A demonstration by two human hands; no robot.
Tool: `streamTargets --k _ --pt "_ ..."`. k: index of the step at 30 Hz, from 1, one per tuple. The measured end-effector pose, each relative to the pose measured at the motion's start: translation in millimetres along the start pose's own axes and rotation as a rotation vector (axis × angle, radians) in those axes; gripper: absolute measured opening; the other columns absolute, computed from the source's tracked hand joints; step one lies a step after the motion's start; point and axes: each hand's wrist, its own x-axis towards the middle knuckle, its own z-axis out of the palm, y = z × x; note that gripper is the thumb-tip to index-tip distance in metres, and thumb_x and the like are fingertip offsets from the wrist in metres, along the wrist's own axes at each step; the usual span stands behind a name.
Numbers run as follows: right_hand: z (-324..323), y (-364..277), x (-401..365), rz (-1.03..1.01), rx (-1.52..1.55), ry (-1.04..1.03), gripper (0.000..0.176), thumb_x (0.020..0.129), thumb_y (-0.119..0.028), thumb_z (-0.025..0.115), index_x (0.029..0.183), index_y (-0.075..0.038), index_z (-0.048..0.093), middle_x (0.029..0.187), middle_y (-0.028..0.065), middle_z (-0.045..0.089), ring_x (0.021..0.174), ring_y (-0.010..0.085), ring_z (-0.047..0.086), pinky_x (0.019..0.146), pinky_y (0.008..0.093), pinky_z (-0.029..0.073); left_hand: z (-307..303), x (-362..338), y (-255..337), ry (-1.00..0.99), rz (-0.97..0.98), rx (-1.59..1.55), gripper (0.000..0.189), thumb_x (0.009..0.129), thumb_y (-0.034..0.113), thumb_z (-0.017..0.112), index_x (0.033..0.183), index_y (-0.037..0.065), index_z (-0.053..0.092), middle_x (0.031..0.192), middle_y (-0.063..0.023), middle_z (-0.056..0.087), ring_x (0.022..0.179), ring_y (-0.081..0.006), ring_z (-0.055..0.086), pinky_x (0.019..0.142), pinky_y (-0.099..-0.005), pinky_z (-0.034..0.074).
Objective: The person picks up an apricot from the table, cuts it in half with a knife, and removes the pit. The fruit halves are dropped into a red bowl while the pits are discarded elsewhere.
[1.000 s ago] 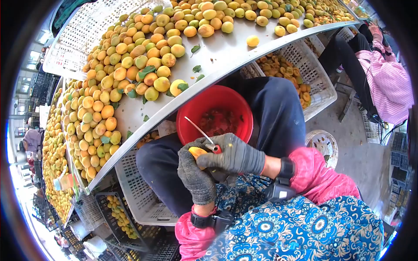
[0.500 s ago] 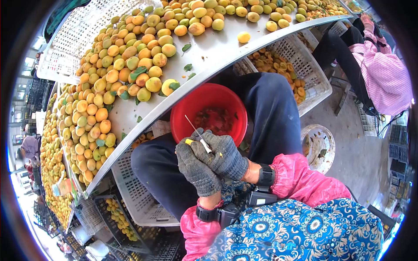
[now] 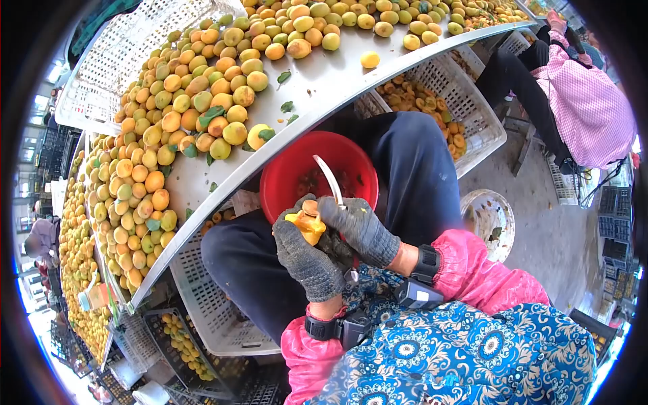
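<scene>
In grey knitted gloves, both hands meet above a red bucket (image 3: 275, 177) between the knees. My left hand (image 3: 304, 260) wraps round an opened apricot (image 3: 310, 228), its orange flesh showing and a brown stone at its top. My right hand (image 3: 364, 233) holds a knife, its curved pale blade (image 3: 328, 177) pointing up and away, and its fingers touch the fruit. The handle is mostly hidden in the glove. Dark reddish bits lie in the bucket.
A metal table (image 3: 304, 88) bears many apricots (image 3: 202, 101). White crates (image 3: 472, 101) stand below it, one with halved fruit (image 3: 418, 101). A dirty white bucket (image 3: 496, 236) stands at right. Another person in a pink checked top (image 3: 584, 108) sits at upper right.
The hands have parted slightly, and the fruit in my left hand now shows opened with its stone. The knife blade has turned more upright and shows its broad side.
</scene>
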Motion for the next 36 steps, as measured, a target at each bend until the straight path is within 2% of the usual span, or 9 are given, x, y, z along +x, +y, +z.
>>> streamTargets --k 2,7,10,14,21,23,25,29,36 --pt "3.0 -1.2 -2.4 -0.202 -0.315 -0.060 0.035 0.091 -0.027 0.065 0.115 -0.002 0.064 0.100 0.0040 0.068 0.093 0.0081 0.061 0.081 0.0228 0.051 3.3 -0.9 6.5 -0.014 0.070 0.029 0.046 0.102 0.041 0.037 0.106 0.001 0.058 0.103 -0.0099 0.063 0.092 -0.0181 0.061 0.087 -0.0313 0.049" --pt "7.2 2.9 -3.3 -0.040 -0.083 -0.015 0.033 0.091 -0.022 0.066 0.117 -0.003 0.063 0.096 0.0042 0.068 0.088 0.0078 0.062 0.076 0.0226 0.052 6.1 -3.1 22.5 -0.009 -0.049 -0.145 0.050 0.102 0.043 0.035 0.107 -0.001 0.059 0.102 -0.0115 0.064 0.090 -0.0178 0.061 0.083 -0.0298 0.050" --pt "22.3 4.8 -0.2 0.017 0.247 -0.022 0.023 0.091 -0.022 0.065 0.107 -0.005 0.065 0.075 0.0017 0.065 0.050 0.0069 0.056 0.041 0.0187 0.040 -2.2 2.2 29.9 -0.071 -0.037 -0.099 0.050 0.103 0.041 0.035 0.111 -0.003 0.057 0.100 -0.0135 0.064 0.086 -0.0185 0.062 0.082 -0.0301 0.051" --pt "32.5 -16.8 14.2 0.152 0.246 -0.078 0.026 0.091 -0.026 0.065 0.103 -0.004 0.064 0.082 0.0016 0.066 0.064 0.0065 0.060 0.053 0.0185 0.047 2.2 7.1 40.9 -0.084 0.331 0.255 0.042 0.101 0.036 0.040 0.109 -0.002 0.054 0.110 -0.0167 0.062 0.098 -0.0244 0.062 0.090 -0.0358 0.049" --pt "1.5 -12.3 20.3 0.113 -0.209 -0.132 0.020 0.086 -0.023 0.068 0.096 -0.005 0.066 0.074 0.0027 0.063 0.063 0.0053 0.056 0.055 0.0194 0.045 -24.3 5.0 69.1 -0.073 0.356 0.344 0.036 0.101 0.028 0.044 0.107 -0.005 0.057 0.108 -0.0145 0.063 0.101 -0.0217 0.059 0.091 -0.0336 0.046" --pt "-7.1 -15.9 20.0 0.144 -0.341 -0.121 0.020 0.084 -0.023 0.068 0.093 -0.006 0.067 0.068 0.0051 0.063 0.057 0.0137 0.060 0.052 0.0283 0.049 -82.8 14.3 75.1 0.262 0.510 0.889 0.033 0.099 0.026 0.047 0.108 -0.005 0.058 0.107 -0.0132 0.062 0.095 -0.0201 0.060 0.086 -0.0311 0.047" --pt "-25.1 5.2 29.4 -0.225 -0.826 -0.180 0.024 0.082 -0.024 0.066 0.097 -0.004 0.066 0.080 0.0131 0.067 0.076 0.0253 0.067 0.069 0.0357 0.053 -92.7 23.2 131.6 0.259 0.476 1.006 0.027 0.097 0.016 0.051 0.118 -0.002 0.056 0.108 -0.0143 0.064 0.091 -0.0200 0.062 0.086 -0.0326 0.049" --pt "-27.0 -11.4 25.0 -0.090 -0.877 -0.206 0.031 0.085 -0.027 0.064 0.107 -0.005 0.062 0.091 0.0180 0.067 0.088 0.0344 0.065 0.078 0.0414 0.051 -113.1 57.3 160.0 0.239 0.649 1.102 0.030 0.087 0.006 0.063 0.115 -0.003 0.060 0.106 -0.0134 0.064 0.088 -0.0206 0.061 0.081 -0.0323 0.050" --pt "-28.2 -35.2 22.9 -0.005 -0.460 -0.167 0.025 0.091 -0.023 0.061 0.108 -0.004 0.061 0.089 0.0138 0.066 0.086 0.0237 0.066 0.079 0.0343 0.050 -1.8 152.5 136.9 -0.550 0.634 1.293 0.042 0.074 0.002 0.065 0.116 0.004 0.060 0.125 -0.0169 0.057 0.109 -0.0325 0.060 0.089 -0.0381 0.051"
